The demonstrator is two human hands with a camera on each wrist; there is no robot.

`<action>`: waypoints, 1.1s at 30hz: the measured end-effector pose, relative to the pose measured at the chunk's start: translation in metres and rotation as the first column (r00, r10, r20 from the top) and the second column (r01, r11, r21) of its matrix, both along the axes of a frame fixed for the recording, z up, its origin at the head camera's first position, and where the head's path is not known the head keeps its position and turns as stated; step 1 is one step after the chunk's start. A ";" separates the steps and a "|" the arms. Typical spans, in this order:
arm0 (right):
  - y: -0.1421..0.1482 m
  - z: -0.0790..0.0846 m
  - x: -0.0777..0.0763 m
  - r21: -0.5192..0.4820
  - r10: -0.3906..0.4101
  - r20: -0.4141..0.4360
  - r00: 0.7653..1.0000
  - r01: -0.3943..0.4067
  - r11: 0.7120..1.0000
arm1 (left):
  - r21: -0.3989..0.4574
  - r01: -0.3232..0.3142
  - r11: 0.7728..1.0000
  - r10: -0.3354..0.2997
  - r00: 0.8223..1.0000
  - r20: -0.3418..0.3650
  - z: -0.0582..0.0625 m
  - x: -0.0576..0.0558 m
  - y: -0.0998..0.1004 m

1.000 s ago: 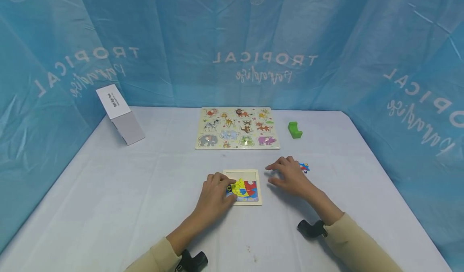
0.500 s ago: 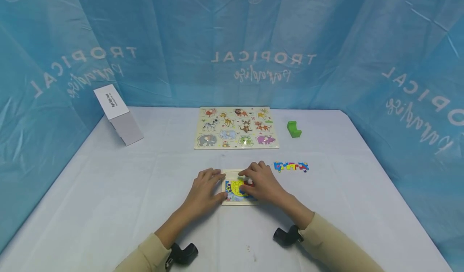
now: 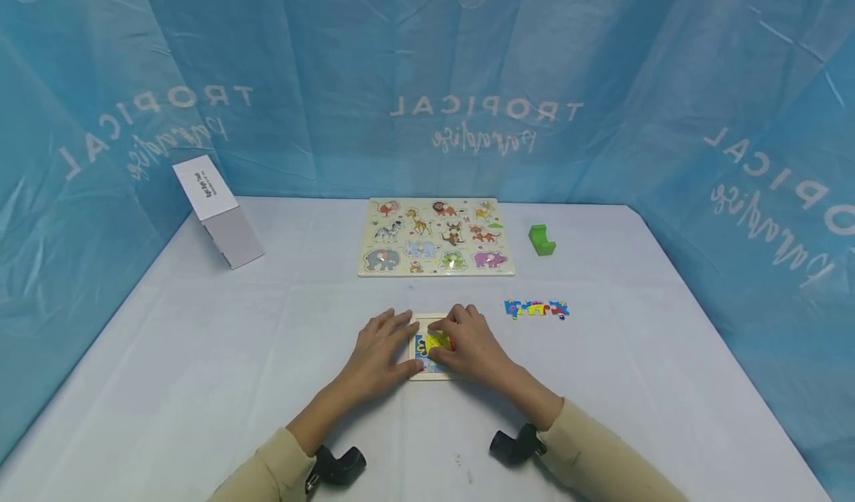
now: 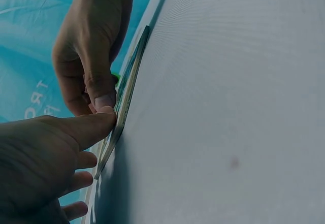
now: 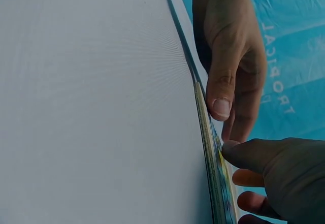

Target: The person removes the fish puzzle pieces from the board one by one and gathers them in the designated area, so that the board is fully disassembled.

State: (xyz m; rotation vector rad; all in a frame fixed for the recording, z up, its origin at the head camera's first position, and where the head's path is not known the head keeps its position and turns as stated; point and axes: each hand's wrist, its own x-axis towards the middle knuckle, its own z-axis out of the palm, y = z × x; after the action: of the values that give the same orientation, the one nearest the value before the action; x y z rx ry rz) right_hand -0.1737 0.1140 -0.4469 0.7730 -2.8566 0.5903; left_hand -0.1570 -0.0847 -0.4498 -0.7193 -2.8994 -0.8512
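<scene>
A small wooden-framed jigsaw puzzle [image 3: 433, 376] lies flat on the table between both hands, with blue, yellow and red pieces [image 3: 436, 340] in its lower part. On its left edge rests my left hand [image 3: 377, 350], fingers extended and thumb near the lower left corner. My right hand [image 3: 470, 347] covers the puzzle's right side; its thumb and index finger lie apart over the yellow part, touching it. The right wrist view shows the right thumb [image 5: 249, 153] on the pieces. No held piece is visible. Several loose puzzle pieces [image 3: 536, 309] lie in a row to the right.
Behind the puzzle is a larger animal peg board [image 3: 437, 272]. A green block [image 3: 542, 240] stands at the back right, and a white box [image 3: 220, 209] at the back left. Blue printed curtains [image 3: 347, 145] surround the white table [image 3: 200, 383].
My right hand has moved left from beside the loose pieces onto the puzzle, uncovering those pieces. The left hand has shifted slightly left, from over the pieces to the frame's edge.
</scene>
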 end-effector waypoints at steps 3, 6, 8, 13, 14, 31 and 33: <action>-0.001 -0.001 0.000 -0.012 0.004 0.004 1.000 -0.004 1.000 | -0.005 0.008 1.000 -0.008 1.000 0.005 0.000 0.000 0.000; -0.001 -0.002 0.001 -0.017 0.009 0.005 1.000 -0.009 1.000 | -0.012 0.013 1.000 -0.013 1.000 0.016 0.001 0.000 0.000; -0.001 -0.003 0.001 -0.019 0.009 0.005 1.000 -0.009 1.000 | -0.020 0.016 1.000 -0.016 1.000 0.021 0.001 0.000 0.000; -0.001 -0.003 0.001 -0.011 0.004 0.011 1.000 -0.004 1.000 | -0.044 0.022 0.999 -0.020 0.999 0.026 0.001 -0.001 0.000; -0.001 -0.003 0.001 -0.010 0.003 0.011 1.000 -0.003 1.000 | -0.044 0.022 0.999 -0.021 0.999 0.028 0.001 -0.001 0.000; -0.002 -0.003 0.003 -0.026 0.007 0.029 1.000 -0.006 1.000 | -0.052 0.024 0.998 -0.022 0.999 0.034 0.001 -0.001 0.001; -0.002 -0.003 0.003 -0.027 0.003 0.031 1.000 -0.002 1.000 | -0.049 0.024 0.998 -0.022 0.999 0.033 0.001 -0.001 0.000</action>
State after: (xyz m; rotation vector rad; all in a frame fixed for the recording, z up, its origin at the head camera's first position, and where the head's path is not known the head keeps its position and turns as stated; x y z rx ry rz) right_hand -0.1711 0.1122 -0.4500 0.7701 -2.8694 0.6454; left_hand -0.1580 -0.0842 -0.4486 -0.7516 -2.9566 -0.8034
